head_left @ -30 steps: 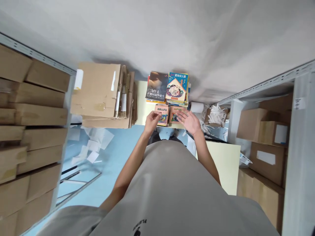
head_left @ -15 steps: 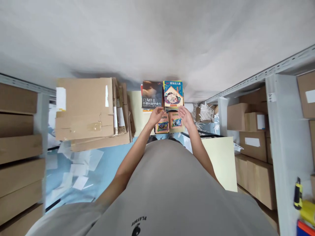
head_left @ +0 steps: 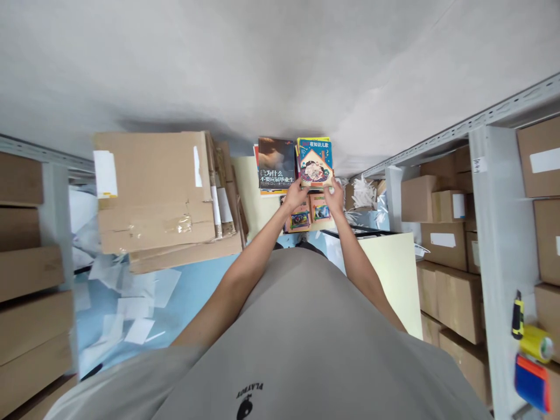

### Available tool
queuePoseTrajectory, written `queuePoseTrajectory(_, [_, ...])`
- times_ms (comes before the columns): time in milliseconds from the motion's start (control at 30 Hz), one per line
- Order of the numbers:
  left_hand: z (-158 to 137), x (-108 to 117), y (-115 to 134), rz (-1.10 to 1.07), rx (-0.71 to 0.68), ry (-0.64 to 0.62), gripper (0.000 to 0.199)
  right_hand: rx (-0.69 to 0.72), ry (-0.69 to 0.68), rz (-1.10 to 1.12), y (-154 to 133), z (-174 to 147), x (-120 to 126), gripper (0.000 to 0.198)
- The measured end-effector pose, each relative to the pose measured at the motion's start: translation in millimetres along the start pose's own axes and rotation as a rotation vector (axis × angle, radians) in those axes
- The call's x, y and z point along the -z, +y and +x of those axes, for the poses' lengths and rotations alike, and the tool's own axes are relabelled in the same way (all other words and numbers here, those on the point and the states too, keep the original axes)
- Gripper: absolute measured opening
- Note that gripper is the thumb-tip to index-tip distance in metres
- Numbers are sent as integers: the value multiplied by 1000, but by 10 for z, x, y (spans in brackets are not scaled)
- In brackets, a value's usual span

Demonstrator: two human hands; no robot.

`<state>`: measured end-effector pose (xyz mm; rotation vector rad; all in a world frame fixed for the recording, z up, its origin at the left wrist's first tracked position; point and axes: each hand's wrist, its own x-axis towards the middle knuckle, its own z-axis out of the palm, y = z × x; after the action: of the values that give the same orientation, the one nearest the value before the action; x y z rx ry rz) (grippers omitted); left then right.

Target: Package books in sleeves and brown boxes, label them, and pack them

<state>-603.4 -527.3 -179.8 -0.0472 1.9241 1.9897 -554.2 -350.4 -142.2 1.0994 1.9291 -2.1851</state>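
A blue children's book with a house-shaped picture on its cover lies on top of a stack of books at the back of the table. My left hand grips its lower left corner, fingers partly hidden. At the lower right corner my right hand closes on the same book, thumb on the cover. Just left of it, a dark-covered book tops another pile. Two pink-brown books with colourful framed pictures lie side by side nearer my body, partly behind my left hand.
Folded cardboard boxes are stacked at the left. Paper sheets lie on the blue floor. Shelves with cartons flank both sides. A yellow-black cutter and a yellow tape roll are at the right post.
Both hands have moved from just below the blue book onto its lower corners and closed on it. The book now sits slightly askew on its stack. The whole view has shifted a little.
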Motion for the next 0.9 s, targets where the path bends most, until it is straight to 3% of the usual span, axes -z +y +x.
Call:
queuePoseTrajectory(100, [-156,83,-7,44,142,123,19,228,167,-365,47,-155,43,52])
queuePoseTrajectory(167, [-249,139,18,12,205,224,18,296,169,-435,92,-240,79,50])
queuePoseTrajectory(333, [-468,323,113,-216,237,197,20,294,162,-316,175,-431,61,69])
queuePoseTrajectory(467, [-715,651,192,-277,150,135,37,202,140,-179,93,-659,-166,80])
queuePoseTrajectory(667, [-1041,1521,510,-134,-115,134,78,126,-248,-157,-116,-966,-934,85])
queuePoseTrajectory(800, [-1121,2314,676,87,-249,231,79,121,-392,-128,-55,-944,-1660,88])
queuePoseTrajectory(900, [-1126,2889,600,244,-235,302,74,97,-474,-90,117,-861,-2246,88])
